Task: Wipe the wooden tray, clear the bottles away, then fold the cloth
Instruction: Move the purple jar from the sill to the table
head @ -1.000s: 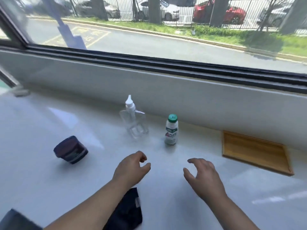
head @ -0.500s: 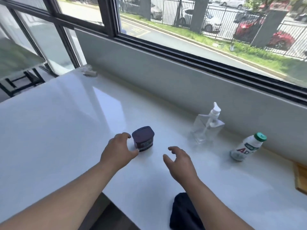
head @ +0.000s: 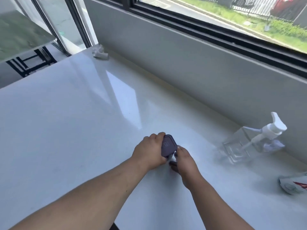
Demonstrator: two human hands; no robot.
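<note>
My left hand (head: 149, 152) is wrapped around the small dark jar (head: 168, 146), fingers curled over its far edge and thumb on the near side, so that grip is closed on the jar. The jar is tipped, with its flat lid face turned up and toward me and its short axis leaning away to the right. My right hand (head: 184, 161) sits just beside it, fingertips touching the jar's lower right corner; its fingers are bent, but I cannot tell whether it truly grips the jar or only steadies it against the white tabletop (head: 66, 130).

The jar lies right between both hands, near the middle of the tabletop, so neither hand has to reach for it. I judge this to be the clearing-away step, with the jar as the piece in hand.

The clear pump bottle (head: 249, 143) stands well apart to my right, close to the wall under the window, its nozzle pointing right and its long axis roughly upright though the wide lens tilts it. My right hand is the nearer one to it. Further right, at the picture's edge, the small white drink bottle (head: 292, 185) is only partly in view and blurred, so I cannot tell how it lies. The wooden tray and the cloth are out of view.
</note>
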